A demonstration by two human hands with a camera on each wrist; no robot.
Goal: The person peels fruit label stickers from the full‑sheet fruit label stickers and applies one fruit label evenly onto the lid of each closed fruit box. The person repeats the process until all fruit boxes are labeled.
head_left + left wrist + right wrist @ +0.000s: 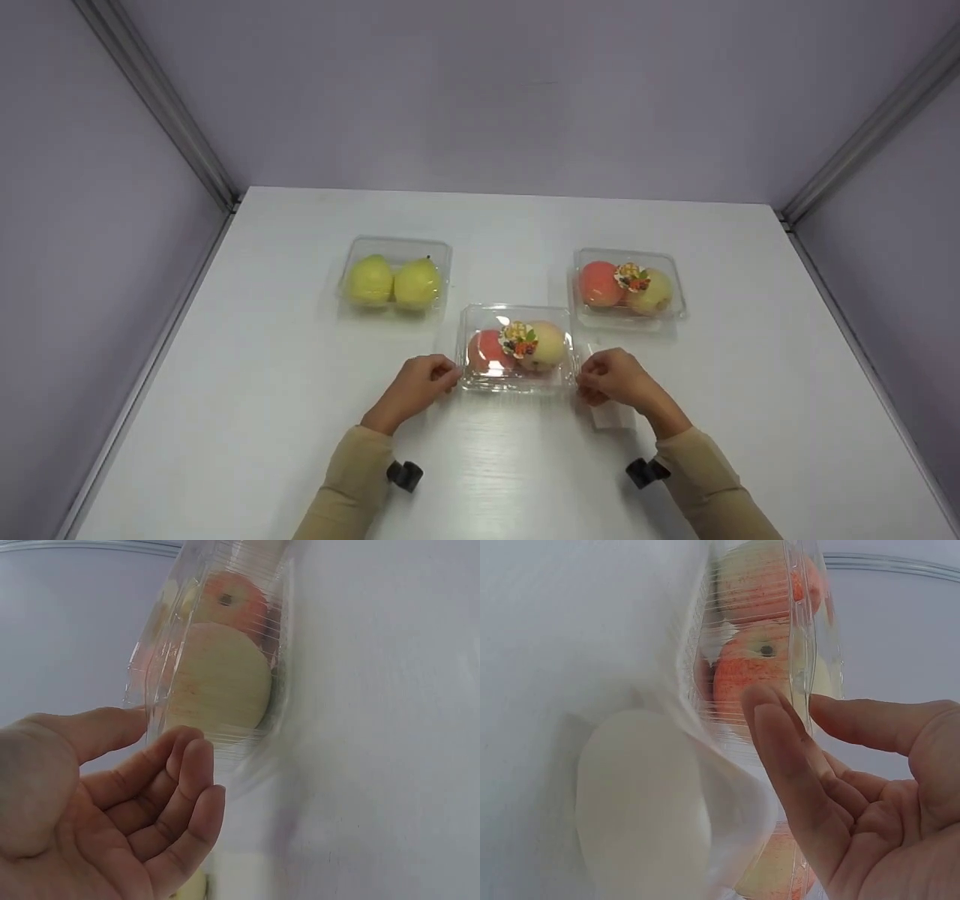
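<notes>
A clear plastic clamshell box [516, 346] holding a red fruit and a yellowish fruit under a flower sticker sits on the white table [480, 465], nearest to me. My left hand [448, 376] holds its left edge. In the left wrist view the left hand [161, 739] has its thumb on the rim and its fingers against the box [217, 667]. My right hand [586, 385] holds the right edge. The right wrist view shows the right hand [795, 709] with fingers on the box [761, 637] wall and the thumb on the lid side.
A box with two yellow pears [395, 279] stands at the back left. Another box of red and yellow fruit [628, 289] stands at the back right. A white object [613, 414] lies on the table under my right hand. Grey walls enclose the table.
</notes>
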